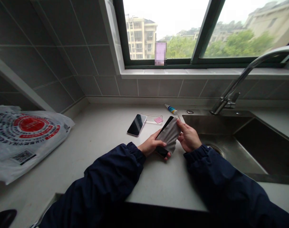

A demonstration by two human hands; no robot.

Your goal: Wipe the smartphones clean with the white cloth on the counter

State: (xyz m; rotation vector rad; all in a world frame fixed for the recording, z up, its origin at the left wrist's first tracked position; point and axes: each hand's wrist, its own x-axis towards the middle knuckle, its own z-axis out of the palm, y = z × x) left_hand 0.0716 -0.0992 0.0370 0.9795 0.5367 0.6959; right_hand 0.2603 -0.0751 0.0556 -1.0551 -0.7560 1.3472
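My left hand [153,145] is closed round a dark, phone-like slab [162,152], its thumb pressing a grey cloth [169,135] against it. The cloth covers most of the slab, so only dark parts at its lower and upper ends show. At the cloth's upper right edge, my right hand [190,136] pinches the fabric between thumb and fingers. Just beyond my hands lies a smartphone [137,125] with a black screen, face up on the white counter [99,155]. A clear phone case [149,116] with a pink piece of paper [158,120] in it is beside that phone.
A small tube [171,109] lies near the back wall. To the right are a steel sink [230,139] and a curved chrome faucet [240,77]. On the left sits a white plastic bag [28,136] with red and black print. A window [163,31] is ahead.
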